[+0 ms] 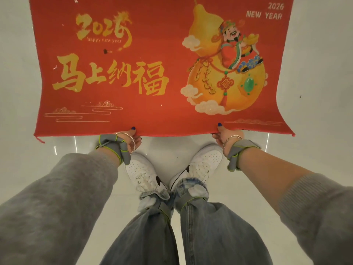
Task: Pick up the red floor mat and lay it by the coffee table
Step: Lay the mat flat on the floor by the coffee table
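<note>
mat (160,69): red, spreading out ahead of both hands, near edge lifting off the floor | left hand (131,139): pinching that edge, thumb on top | right hand (226,135): gripping the same edge further right | floor (19,92): pale, glossy, reflecting lights | white shoes (204,165) standing just behind the mat

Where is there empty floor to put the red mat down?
Bare glossy white floor lies left of the red printed floor mat and to its right. Crowded: near edge, where the left hand, right hand and white sneakers sit.
</note>
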A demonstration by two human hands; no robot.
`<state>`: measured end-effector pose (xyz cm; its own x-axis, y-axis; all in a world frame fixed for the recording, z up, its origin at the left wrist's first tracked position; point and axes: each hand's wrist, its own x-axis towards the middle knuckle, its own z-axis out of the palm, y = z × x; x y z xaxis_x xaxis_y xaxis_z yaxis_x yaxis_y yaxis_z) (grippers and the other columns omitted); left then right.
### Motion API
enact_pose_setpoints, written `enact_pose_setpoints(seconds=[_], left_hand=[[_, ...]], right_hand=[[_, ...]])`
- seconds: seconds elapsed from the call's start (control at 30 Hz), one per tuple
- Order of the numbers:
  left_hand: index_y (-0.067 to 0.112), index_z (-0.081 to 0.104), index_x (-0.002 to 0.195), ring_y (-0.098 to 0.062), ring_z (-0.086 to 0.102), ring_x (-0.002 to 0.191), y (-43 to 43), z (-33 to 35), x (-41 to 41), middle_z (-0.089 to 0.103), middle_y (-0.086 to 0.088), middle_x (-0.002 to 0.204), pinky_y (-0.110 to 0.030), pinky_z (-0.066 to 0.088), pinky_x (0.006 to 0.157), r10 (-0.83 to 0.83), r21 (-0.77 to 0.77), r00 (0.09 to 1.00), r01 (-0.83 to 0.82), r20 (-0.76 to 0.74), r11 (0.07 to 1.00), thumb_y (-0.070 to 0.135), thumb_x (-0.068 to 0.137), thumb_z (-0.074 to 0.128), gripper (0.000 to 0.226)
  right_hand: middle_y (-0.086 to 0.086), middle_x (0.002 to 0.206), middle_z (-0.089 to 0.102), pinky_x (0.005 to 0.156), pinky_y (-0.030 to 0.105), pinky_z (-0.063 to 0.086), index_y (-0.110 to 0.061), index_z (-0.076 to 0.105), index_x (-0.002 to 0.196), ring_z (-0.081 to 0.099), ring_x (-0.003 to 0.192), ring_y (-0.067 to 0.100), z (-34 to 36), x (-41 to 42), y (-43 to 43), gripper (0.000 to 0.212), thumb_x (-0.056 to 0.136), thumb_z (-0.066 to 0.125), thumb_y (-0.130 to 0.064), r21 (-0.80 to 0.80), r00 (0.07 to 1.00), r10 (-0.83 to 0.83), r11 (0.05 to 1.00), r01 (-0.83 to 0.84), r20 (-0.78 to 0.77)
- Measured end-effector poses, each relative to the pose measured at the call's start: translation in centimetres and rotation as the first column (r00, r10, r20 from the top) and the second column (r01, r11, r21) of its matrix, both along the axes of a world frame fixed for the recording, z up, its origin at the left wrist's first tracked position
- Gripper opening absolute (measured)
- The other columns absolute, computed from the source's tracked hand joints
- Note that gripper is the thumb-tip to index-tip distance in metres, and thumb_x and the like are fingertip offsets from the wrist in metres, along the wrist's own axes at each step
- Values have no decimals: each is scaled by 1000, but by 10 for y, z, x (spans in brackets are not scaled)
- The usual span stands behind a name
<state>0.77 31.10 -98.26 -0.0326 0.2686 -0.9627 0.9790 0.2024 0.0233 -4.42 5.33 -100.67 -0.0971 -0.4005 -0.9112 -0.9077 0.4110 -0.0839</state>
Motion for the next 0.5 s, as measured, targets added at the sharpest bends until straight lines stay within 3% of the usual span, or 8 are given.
enact_pose_setpoints(seconds=[0.1, 0.17, 0.23, 0.33, 0.4, 0.47, 0.5], left_hand=[[13, 40, 69, -11, 42, 62, 0, -5, -4, 48, -5, 68, -25, 40, 101, 13, -28, 1000, -12, 13, 1000, 12, 100, 39, 32], [12, 41, 69, -11, 48, 59, 3, -12, -7, 57, -5, 56, -19, 50, 73, 10, -32, 1000, -10, 14, 999, 13, 100, 40, 31], [11, 41, 70, -10, 53, 54, 4, -21, -9, 58, -5, 56, -19, 46, 53, 2, -29, 1000, -2, 7, 1000, 15, 100, 41, 30], [10, 39, 70, -9, 45, 62, 2, -32, -17, 46, -4, 71, -21, 45, 66, -19, -40, 1000, 18, -7, 999, 15, 100, 39, 31], [10, 35, 67, -10, 38, 61, 4, -37, -21, 38, -4, 71, -19, 41, 72, -14, -96, 1000, 12, -11, 995, 0, 99, 34, 33], [11, 30, 64, -12, 30, 58, 7, -31, -26, 29, -5, 67, -18, 32, 58, -46, -154, 999, 42, -25, 987, -15, 86, 37, 35], [11, 31, 65, -14, 30, 59, 8, -27, -27, 29, -5, 68, -19, 30, 56, -50, -159, 998, 43, -44, 986, -12, 90, 34, 34]], right_hand=[[2, 31, 53, 24, 12, 30, -5, 52, 82, 39, 14, 2, -11, -7, 1, 26, 93, 53, -29, -27, 1000, -12, 1000, 12, 2], [5, 47, 57, 23, 12, 32, -1, 54, 104, 41, 16, 1, -22, -12, 2, 32, 92, 55, -30, -49, 1000, -22, 999, 22, 4], [2, 34, 56, 23, 10, 33, 3, 48, 125, 44, 17, 1, -30, -16, 2, 50, 90, 57, -31, -75, 999, -52, 996, 53, 4], [-1, 30, 54, 23, 11, 34, 3, 43, 131, 43, 17, 1, -38, -21, 3, 55, 91, 54, -33, -59, 997, -76, 995, 77, 8], [1, 39, 58, 24, 12, 35, 3, 43, 131, 45, 18, 1, -39, -22, 4, 56, 92, 51, -36, -26, 998, -60, 998, 60, 2], [6, 68, 66, 25, 11, 35, 1, 44, 134, 48, 21, 1, -30, -24, 8, 51, 95, 46, -33, 22, 999, -46, 999, 46, -1], [9, 90, 69, 25, 11, 36, -1, 43, 135, 50, 23, 2, -20, -23, 11, 48, 98, 41, -31, 59, 999, -32, 998, 32, -2]])
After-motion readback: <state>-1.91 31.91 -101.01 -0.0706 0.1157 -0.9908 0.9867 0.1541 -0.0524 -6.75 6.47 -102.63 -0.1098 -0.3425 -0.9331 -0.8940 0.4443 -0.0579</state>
